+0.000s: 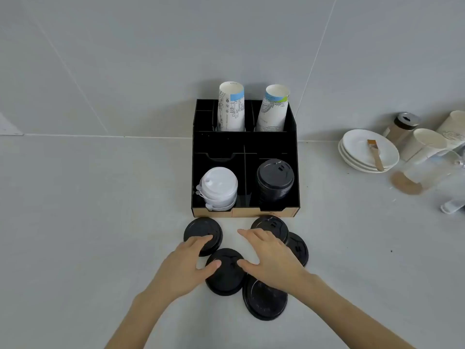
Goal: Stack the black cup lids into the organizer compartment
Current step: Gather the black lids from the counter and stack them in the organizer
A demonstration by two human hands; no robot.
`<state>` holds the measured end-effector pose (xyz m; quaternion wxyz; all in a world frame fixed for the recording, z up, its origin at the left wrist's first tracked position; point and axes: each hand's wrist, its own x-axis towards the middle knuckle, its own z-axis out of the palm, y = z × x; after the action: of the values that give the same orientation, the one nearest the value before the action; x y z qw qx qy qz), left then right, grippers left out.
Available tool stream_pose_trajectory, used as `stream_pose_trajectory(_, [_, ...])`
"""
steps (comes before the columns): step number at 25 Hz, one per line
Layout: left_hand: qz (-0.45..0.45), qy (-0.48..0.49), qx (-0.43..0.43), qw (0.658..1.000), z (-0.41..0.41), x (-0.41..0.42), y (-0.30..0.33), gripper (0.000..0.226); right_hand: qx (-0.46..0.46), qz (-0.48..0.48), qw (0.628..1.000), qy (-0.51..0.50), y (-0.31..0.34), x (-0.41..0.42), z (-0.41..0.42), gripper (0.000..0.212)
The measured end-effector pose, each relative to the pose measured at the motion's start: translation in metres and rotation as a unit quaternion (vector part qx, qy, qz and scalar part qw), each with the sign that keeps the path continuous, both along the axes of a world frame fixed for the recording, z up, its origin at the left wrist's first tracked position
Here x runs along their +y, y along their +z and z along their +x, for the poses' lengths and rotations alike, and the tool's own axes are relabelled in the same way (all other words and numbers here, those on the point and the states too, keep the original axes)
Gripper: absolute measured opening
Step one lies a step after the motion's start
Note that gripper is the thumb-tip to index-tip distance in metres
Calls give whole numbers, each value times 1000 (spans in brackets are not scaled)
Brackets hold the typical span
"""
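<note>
**Where Five Lids Lie Loose, Both Hands Rest on Them**

While print covers the paper cups at the back, none of it can be read from this view, and the lids show only moulded marks too small to make out.

Nearest the camera, a black lid (264, 301) lies flat on the grey counter (100, 222), overlapping the edge of the centre lid (226, 272). The left hand (183, 265) has its fingers loosely spread: the thumb tip touches the centre lid, and the fingertips lie on the far-left lid (202, 234). The right hand (270, 258) is also spread, palm down; its thumb touches the centre lid while its fingers reach over the lid near the organizer (270, 225). A fifth lid (299, 248) pokes out from under that hand on the right. Neither hand grips anything; both only rest on the lids.

Just beyond, the black organizer (244, 147) stands against the wall. Its front right compartment holds a stack of black lids (275, 178); the front left holds white lids (219, 188). Two stacks of printed paper cups (231, 107) stand bottom-up in the rear slots.

Farther right are stacked white saucers (364, 152) with a small brush (376, 154), and a lidded jar (402, 128).
</note>
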<state>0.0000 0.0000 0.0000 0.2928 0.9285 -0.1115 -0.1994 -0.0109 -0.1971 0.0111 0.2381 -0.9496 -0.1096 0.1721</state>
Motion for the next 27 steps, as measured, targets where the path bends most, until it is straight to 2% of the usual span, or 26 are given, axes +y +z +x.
stream_pose_trajectory(7, [-3,-1,18,1000,-16,2,-27,61,56,-17,998,12,-30,15,-10,70])
stream_pose_trajectory(18, [25,-23,-25,999,-34,-7,-49,71,45,-26,998,43,-45,15,-16,76])
stream_pose_trajectory(27, [-36,13,-46,998,-33,-13,-44,63,33,37,999,-5,-37,7,-16,71])
